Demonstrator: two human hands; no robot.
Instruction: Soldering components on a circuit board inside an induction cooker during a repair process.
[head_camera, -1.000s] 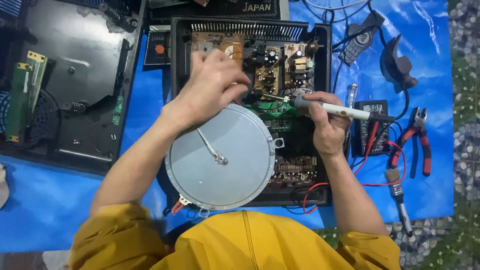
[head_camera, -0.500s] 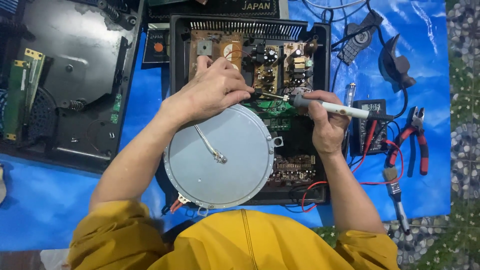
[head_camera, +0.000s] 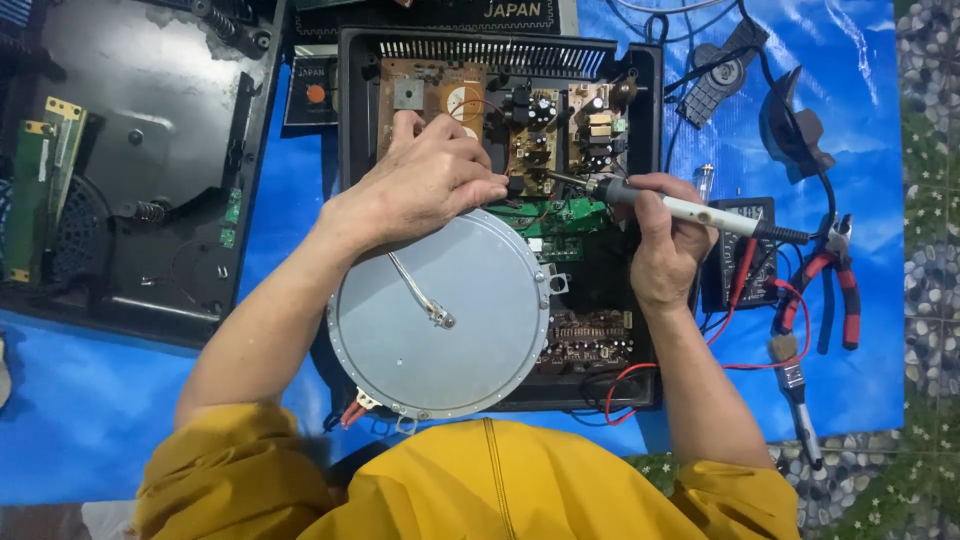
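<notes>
Nearest the person, a round grey disc (head_camera: 440, 315) is lying over the front of an open black case (head_camera: 348, 120), covering part of the circuit boards (head_camera: 560, 130) sitting inside it. Since a moment ago the left hand (head_camera: 430, 185) is sitting slightly lower over the boards, fingers pinched together on a small dark part at the disc's far edge. The right hand (head_camera: 665, 245) is staying clamped on a soldering iron (head_camera: 690, 208), tip touching the board just beside that part. Farther right, red pliers (head_camera: 835, 290) are lying on the blue sheet (head_camera: 90, 410).
</notes>
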